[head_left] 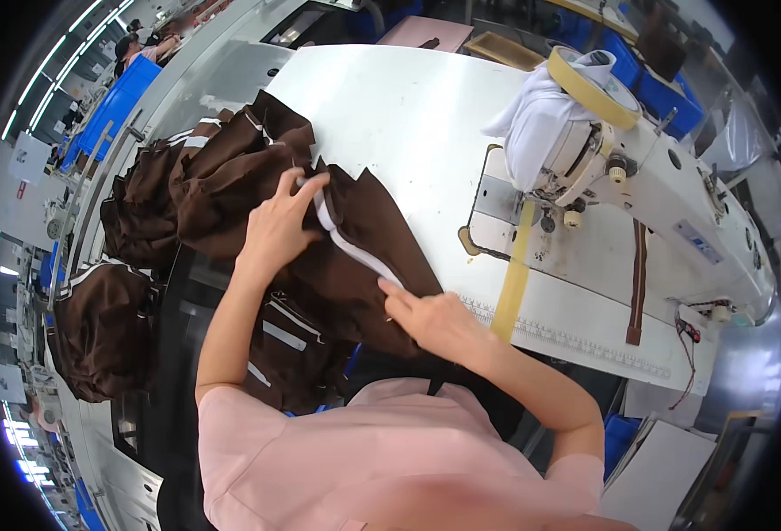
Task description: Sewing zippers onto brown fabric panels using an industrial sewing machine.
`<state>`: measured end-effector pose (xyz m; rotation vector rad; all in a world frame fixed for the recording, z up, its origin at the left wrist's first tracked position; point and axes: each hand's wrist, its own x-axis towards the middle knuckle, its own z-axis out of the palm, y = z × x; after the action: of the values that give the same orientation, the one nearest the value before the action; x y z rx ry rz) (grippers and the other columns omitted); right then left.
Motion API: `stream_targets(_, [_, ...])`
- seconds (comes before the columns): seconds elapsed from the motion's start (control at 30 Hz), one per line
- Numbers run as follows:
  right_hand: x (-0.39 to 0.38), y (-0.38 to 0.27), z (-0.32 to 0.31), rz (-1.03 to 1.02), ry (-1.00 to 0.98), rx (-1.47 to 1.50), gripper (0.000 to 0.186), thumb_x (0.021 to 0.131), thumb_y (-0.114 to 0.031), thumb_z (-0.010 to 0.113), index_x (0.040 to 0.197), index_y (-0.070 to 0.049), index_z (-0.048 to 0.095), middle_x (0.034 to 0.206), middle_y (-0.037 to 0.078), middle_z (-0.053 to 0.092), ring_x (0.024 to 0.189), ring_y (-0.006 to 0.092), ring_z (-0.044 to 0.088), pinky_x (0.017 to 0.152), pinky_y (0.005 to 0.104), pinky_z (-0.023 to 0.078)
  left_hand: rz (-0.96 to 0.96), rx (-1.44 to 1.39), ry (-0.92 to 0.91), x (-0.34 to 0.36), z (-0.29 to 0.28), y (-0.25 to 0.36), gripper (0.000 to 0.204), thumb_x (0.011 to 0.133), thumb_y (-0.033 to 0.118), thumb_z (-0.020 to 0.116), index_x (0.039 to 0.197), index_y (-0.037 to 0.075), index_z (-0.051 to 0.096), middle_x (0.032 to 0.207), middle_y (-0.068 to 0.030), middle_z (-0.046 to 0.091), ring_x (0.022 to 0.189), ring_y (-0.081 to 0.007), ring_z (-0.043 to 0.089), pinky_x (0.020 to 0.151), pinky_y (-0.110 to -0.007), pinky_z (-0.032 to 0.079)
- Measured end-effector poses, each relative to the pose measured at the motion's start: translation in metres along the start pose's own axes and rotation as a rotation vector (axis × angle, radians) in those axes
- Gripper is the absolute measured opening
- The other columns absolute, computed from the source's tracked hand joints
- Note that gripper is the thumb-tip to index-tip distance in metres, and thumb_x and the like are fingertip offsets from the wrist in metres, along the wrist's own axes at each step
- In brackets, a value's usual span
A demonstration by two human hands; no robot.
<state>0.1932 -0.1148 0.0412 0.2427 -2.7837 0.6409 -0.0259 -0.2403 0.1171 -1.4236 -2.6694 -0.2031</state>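
My left hand [280, 217] has its fingertips closed on the upper end of a white strip [364, 257] along the edge of a brown fabric piece [382, 221]. My right hand [426, 314] holds that strip lower down, fingers curled at the fabric. The piece lies over the front left of the white table [355, 88]. More bunched brown fabric with white stripes [205, 186] is heaped to the left of it, and another brown bundle [99, 336] hangs at the far left.
A sewing machine [656, 203] stands on the right, with white cloth [541, 124] and a yellow tape roll [585, 88] on it. A yellow strip [510, 292] crosses the table near a printed ruler. Blue bins [660, 97] stand behind; co-workers [138, 53] are at upper left.
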Motion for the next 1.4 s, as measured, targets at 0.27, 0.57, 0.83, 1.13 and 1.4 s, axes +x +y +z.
stream_targets(0.27, [-0.004,0.000,-0.001,0.221,-0.041,-0.129,0.023,0.075,0.003,0.052,0.097,0.003,0.046,0.135,0.020,0.047,0.061,0.0359,0.064,0.052,0.0421,0.053,-0.107,0.138,0.611,0.105,-0.026,-0.188,0.031,0.075,-0.003,0.055,0.104,0.003,0.062,0.085,-0.0221,0.063,0.088,-0.0368,0.063,0.078,-0.045,0.048])
stream_targets(0.57, [-0.037,-0.020,-0.008,0.344,-0.006,-0.171,0.018,0.079,-0.003,0.055,0.094,0.000,0.046,0.122,0.038,0.049,0.053,0.0337,0.064,0.046,0.0371,0.053,0.221,-0.294,0.323,0.099,-0.007,0.012,0.043,0.084,0.027,0.066,0.118,0.002,0.058,0.111,-0.0212,0.060,0.114,-0.0363,0.050,0.094,-0.043,0.042])
stream_targets(0.83, [-0.085,-0.007,-0.054,0.538,0.505,0.280,0.007,0.080,-0.003,0.065,0.086,-0.002,0.064,0.092,0.008,0.069,0.073,0.0235,0.065,0.069,0.0299,0.053,0.615,-0.603,-0.486,0.131,0.094,0.099,0.022,0.080,0.024,0.071,0.091,0.007,0.063,0.102,-0.0093,0.060,0.098,-0.0276,0.055,0.086,-0.035,0.043])
stream_targets(1.13, [-0.071,0.096,-0.076,1.049,0.401,0.970,0.017,0.088,-0.008,0.064,0.100,0.003,0.060,0.078,0.009,0.065,0.066,0.0140,0.065,0.058,0.0237,0.055,0.656,-0.651,-0.398,0.100,0.068,0.149,0.012,0.084,0.012,0.063,0.092,0.019,0.068,0.083,0.0009,0.061,0.097,-0.0206,0.051,0.092,-0.035,0.028])
stream_targets(1.4, [-0.051,0.114,-0.080,1.086,0.348,1.004,0.018,0.087,-0.011,0.066,0.095,0.004,0.060,0.079,0.011,0.066,0.067,0.0160,0.067,0.057,0.0262,0.057,0.474,-0.646,-0.412,0.100,0.062,0.153,0.014,0.074,0.015,0.075,0.086,0.010,0.070,0.080,-0.0005,0.066,0.091,-0.0169,0.053,0.091,-0.033,0.032])
